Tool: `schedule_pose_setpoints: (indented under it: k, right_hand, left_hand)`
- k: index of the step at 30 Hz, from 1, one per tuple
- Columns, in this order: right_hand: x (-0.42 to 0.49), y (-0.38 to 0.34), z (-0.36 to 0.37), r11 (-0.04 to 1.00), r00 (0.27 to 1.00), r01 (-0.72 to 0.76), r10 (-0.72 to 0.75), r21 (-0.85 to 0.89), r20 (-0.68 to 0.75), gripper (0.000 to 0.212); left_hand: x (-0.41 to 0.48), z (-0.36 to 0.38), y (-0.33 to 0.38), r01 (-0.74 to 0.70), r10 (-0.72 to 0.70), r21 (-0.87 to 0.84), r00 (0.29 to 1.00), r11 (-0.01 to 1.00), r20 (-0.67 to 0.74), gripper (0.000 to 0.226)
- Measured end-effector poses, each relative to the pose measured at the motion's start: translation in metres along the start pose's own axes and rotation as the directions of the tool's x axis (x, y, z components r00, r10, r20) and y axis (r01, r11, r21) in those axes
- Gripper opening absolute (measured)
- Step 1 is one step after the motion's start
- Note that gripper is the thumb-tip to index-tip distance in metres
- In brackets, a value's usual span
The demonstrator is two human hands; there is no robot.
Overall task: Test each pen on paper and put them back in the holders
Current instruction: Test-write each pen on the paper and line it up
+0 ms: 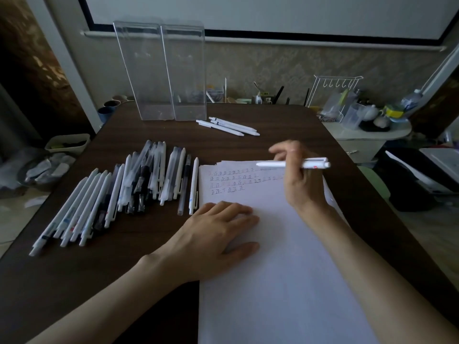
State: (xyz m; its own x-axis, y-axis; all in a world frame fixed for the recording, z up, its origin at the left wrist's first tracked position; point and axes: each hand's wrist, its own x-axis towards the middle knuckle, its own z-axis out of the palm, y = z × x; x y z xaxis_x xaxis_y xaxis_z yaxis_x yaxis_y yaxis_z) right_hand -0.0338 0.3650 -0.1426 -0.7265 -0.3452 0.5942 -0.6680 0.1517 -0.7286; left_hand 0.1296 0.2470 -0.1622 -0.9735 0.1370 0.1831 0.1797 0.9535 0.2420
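Two hands: left hand [218,234] flat on paper [273,294], right hand [301,187] gripping blurred pen [315,163].

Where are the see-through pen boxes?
In the head view, the two clear holders stand upright at the far edge of the table, left of centre, behind the pen pile, with three white pens to their right.

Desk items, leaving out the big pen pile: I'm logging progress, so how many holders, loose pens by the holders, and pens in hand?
Clear holders: 2
White pens beside them: 3
Pen held in right hand: 1
Total: 6
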Motion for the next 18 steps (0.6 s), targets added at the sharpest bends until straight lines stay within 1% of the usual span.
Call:
schedule_pose_setpoints:
  k: [1, 2, 3, 5, 6, 8, 10, 13, 18]
  right_hand:
    - [-0.001, -0.003, 0.002, 0.981, 0.984, -0.172, 0.168, 0.087, 0.057, 0.057]
    - [-0.002, -0.003, 0.005, 0.945, 0.955, -0.289, 0.273, 0.151, 0.119, 0.053]
    - [-0.003, -0.001, 0.008, 0.929, 0.935, -0.334, 0.305, 0.158, 0.183, 0.044]
    - [-0.006, 0.003, 0.016, 0.936, 0.915, -0.333, 0.291, 0.114, 0.280, 0.024]
    - [-0.008, 0.005, 0.019, 0.933, 0.907, -0.341, 0.293, 0.118, 0.302, 0.022]
    - [-0.008, 0.008, 0.024, 0.927, 0.900, -0.358, 0.310, 0.114, 0.307, 0.029]
    - [-0.006, 0.010, 0.026, 0.935, 0.905, -0.349, 0.317, 0.068, 0.284, 0.034]
    - [-0.004, 0.011, 0.026, 0.949, 0.917, -0.315, 0.297, 0.025, 0.267, 0.036]
    - [-0.006, 0.010, 0.028, 0.965, 0.917, -0.264, 0.248, 0.008, 0.313, 0.034]
  left_hand:
    - [0.004, 0.000, 0.003, 0.011, -0.010, 0.019, 1.000, 1.000, -0.008, 0.054]
    - [0.007, 0.002, 0.005, 0.017, -0.017, 0.036, 1.000, 0.999, -0.011, 0.055]
    - [0.010, 0.004, 0.006, 0.020, -0.020, 0.054, 1.000, 0.998, -0.007, 0.056]
    - [0.010, 0.008, 0.005, 0.017, -0.018, 0.095, 1.000, 0.995, 0.007, 0.061]
    - [0.009, 0.010, 0.005, 0.015, -0.016, 0.114, 1.000, 0.993, 0.006, 0.063]
    - [0.005, 0.012, 0.004, 0.023, -0.023, 0.135, 1.000, 0.991, 0.000, 0.065]
    - [0.004, 0.014, 0.004, 0.034, -0.033, 0.137, 0.999, 0.990, -0.007, 0.065]
    - [0.004, 0.018, 0.004, 0.032, -0.031, 0.148, 0.999, 0.988, -0.006, 0.065]
    - [0.005, 0.018, 0.003, 0.027, -0.028, 0.173, 1.000, 0.985, 0.002, 0.063]
